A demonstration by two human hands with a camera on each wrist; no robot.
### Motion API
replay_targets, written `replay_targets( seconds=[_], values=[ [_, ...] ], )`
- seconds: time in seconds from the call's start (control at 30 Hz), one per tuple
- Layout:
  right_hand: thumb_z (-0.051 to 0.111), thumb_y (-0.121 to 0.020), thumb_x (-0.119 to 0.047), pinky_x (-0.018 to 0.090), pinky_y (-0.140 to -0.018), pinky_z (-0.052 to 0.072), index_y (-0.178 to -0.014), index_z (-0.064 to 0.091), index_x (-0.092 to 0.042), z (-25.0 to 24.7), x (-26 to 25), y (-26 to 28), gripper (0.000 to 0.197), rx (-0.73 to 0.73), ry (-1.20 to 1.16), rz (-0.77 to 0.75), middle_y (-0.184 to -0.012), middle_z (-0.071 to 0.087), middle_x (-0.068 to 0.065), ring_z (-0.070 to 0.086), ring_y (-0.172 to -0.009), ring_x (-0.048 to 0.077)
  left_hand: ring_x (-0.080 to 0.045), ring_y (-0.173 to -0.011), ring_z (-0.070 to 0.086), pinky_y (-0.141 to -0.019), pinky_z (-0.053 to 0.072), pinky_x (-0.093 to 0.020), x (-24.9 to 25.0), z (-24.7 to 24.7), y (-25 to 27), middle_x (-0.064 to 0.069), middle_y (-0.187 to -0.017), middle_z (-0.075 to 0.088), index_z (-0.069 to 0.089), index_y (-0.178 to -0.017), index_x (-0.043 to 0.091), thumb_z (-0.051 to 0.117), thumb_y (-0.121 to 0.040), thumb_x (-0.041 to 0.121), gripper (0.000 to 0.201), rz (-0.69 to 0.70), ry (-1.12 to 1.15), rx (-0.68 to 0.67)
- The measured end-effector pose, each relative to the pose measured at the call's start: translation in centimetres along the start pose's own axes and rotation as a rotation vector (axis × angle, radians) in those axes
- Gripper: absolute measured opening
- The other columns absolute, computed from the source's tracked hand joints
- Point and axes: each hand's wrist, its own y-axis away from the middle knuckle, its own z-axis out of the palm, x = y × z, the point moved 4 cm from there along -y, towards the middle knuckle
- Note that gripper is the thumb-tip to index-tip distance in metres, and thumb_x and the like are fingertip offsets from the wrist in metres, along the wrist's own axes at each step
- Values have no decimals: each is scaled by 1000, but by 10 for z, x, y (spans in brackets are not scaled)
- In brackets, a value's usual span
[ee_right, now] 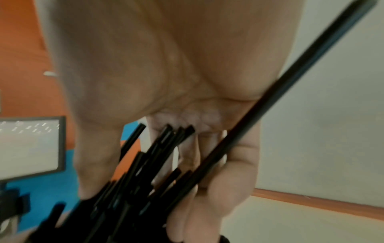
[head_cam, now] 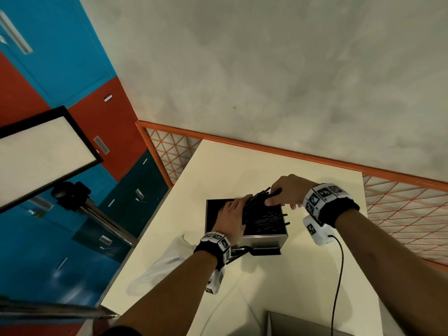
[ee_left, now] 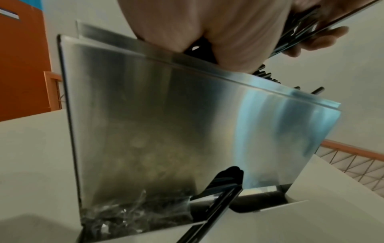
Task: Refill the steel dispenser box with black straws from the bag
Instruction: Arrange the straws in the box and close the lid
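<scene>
The steel dispenser box (head_cam: pixel 264 241) stands open-topped on the cream table (head_cam: pixel 291 287), its brushed front wall (ee_left: pixel 166 123) filling the left wrist view. Loose black straws (head_cam: pixel 266 221) lie inside it, a few poking past the right rim. Above the box both hands hold one tilted bundle of black straws (head_cam: pixel 258 198). My right hand (head_cam: pixel 274 197) grips its upper end, fingers and thumb wrapped round the straws (ee_right: pixel 133 189). My left hand (head_cam: pixel 238 209) holds the lower end over the box's left half, straws (ee_left: pixel 301 29) crossing its fingers. The clear plastic bag (head_cam: pixel 167 263) lies crumpled left of the box.
A black dispensing lever (ee_left: pixel 218 197) juts from the box's front base. A black cable (head_cam: pixel 339 263) trails from my right wrist across the table. An orange mesh rail (head_cam: pixel 400 209) borders the far and right sides. A monitor on a tripod (head_cam: pixel 41 151) stands at the left.
</scene>
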Motion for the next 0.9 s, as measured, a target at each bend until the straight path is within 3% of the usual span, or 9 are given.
replay_targets(
  seconds=[0.17,0.27,0.33,0.47,0.53,0.6,0.77,0.83,0.9],
  values=[
    [56,-80,-68,31,-59,56,-87,68,-31,1,30,14,39,79,-206,35,-69,72,0,67,-53,13,-23,-132,43,-108,43,-52,0,-1,1,8,-150,43,17,-155,41,73,-78,8,100,5,-19,-23],
    [62,-87,-43,27,-49,44,-78,70,-18,5,43,22,28,132,-216,80,-52,60,0,52,-44,15,-24,-134,43,-110,40,-54,3,0,2,7,-151,41,13,-155,42,74,-80,9,103,13,-71,-36],
    [63,-84,-23,24,-47,40,-78,71,-15,8,44,25,13,124,-177,90,-55,58,2,49,-47,16,-24,-135,42,-112,38,-54,6,0,2,7,-150,41,14,-156,41,73,-80,11,101,41,-106,-35],
    [54,-83,-3,27,-64,55,-88,73,-14,11,43,23,23,-6,-45,94,-69,71,6,67,-58,16,-23,-132,42,-114,34,-51,13,-1,2,8,-148,42,14,-157,42,72,-80,14,100,119,-161,-33],
    [60,-79,-1,33,-78,58,-92,74,-19,9,40,22,27,-48,13,84,-75,74,5,72,-73,16,-22,-132,42,-114,34,-51,13,1,3,8,-148,41,15,-157,43,72,-79,13,101,140,-166,-33],
    [70,-73,-2,34,-80,56,-90,75,-22,9,32,19,26,-53,63,60,-79,75,3,70,-83,17,-22,-133,42,-115,32,-50,11,1,4,6,-148,41,14,-156,47,72,-81,17,99,136,-141,-39],
    [62,-78,-2,34,-71,58,-83,69,-18,20,7,11,19,-7,61,-70,-72,73,3,69,-67,16,-21,-131,43,-115,32,-50,-6,-3,7,5,-143,44,21,-153,50,64,-87,30,82,71,-56,-9],
    [58,-86,-8,32,-62,56,-95,67,-26,21,6,10,21,28,78,-87,-77,70,1,64,-57,15,-21,-128,46,-113,35,-50,-13,-5,9,6,-140,47,26,-151,50,62,-88,33,75,47,-24,14],
    [57,-90,-16,32,-67,53,-107,64,-32,21,4,11,24,49,125,-98,-91,68,-2,63,-68,14,-21,-126,48,-111,37,-51,-16,-5,11,6,-137,49,26,-150,51,61,-88,32,73,36,-13,24]
  ],
)
